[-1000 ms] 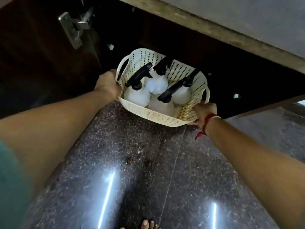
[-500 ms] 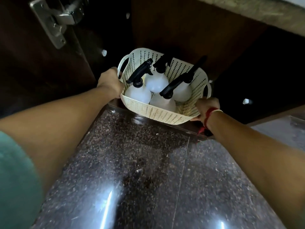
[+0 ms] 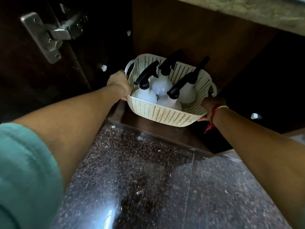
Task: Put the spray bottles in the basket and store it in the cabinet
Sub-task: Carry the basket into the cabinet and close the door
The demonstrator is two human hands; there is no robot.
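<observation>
A cream perforated basket [image 3: 158, 115] holds several white spray bottles [image 3: 145, 95] with black trigger heads. It sits inside the dark wooden cabinet [image 3: 189, 38], over the cabinet floor just past its front lip. My left hand [image 3: 119, 85] grips the basket's left rim beside its handle. My right hand [image 3: 212, 107], with a red thread at the wrist, grips the right rim. Whether the basket rests on the cabinet floor cannot be told.
The open cabinet door [image 3: 33, 80] stands at the left with a metal hinge [image 3: 49, 35]. A stone countertop edge [image 3: 247, 9] overhangs the cabinet. Polished dark granite floor [image 3: 140, 179] lies in front. White shelf pegs [image 3: 104, 67] dot the cabinet walls.
Both hands have carried the basket forward from above the granite floor into the cabinet opening. My view has moved closer to the cabinet.
</observation>
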